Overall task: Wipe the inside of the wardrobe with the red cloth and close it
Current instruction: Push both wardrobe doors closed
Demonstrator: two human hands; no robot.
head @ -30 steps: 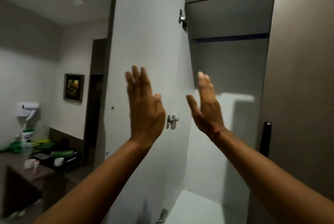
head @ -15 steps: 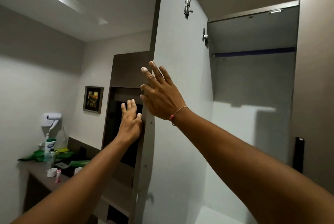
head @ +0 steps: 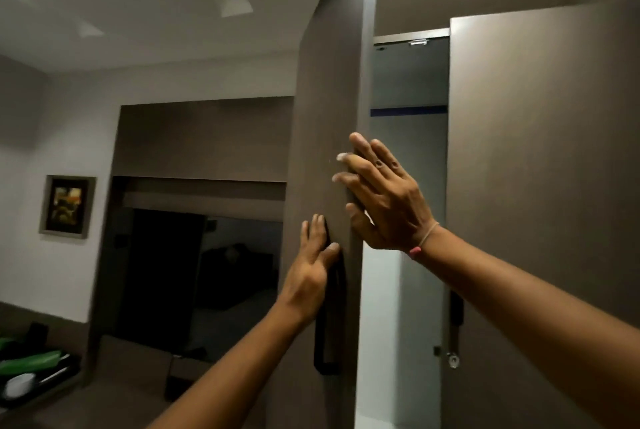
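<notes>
The wardrobe's left door (head: 325, 117) is dark brown and stands nearly edge-on in front of me. My left hand (head: 313, 266) lies flat on its outer face just above the black bar handle (head: 327, 324). My right hand (head: 379, 193) presses with spread fingers against the door's front edge. Between the doors a narrow gap shows the pale grey wardrobe interior (head: 408, 169). The right door (head: 540, 169) stands shut. No red cloth is in view.
A key (head: 452, 359) hangs in the right door's lock. To the left a dark recess holds a TV screen (head: 204, 276). A framed picture (head: 65, 205) hangs on the white wall, and green items (head: 31, 357) lie on a counter at the lower left.
The left door has swung towards the wardrobe, narrowing the gap. My left hand moved from the inner face to the outer face, and my right hand went to the door's edge.
</notes>
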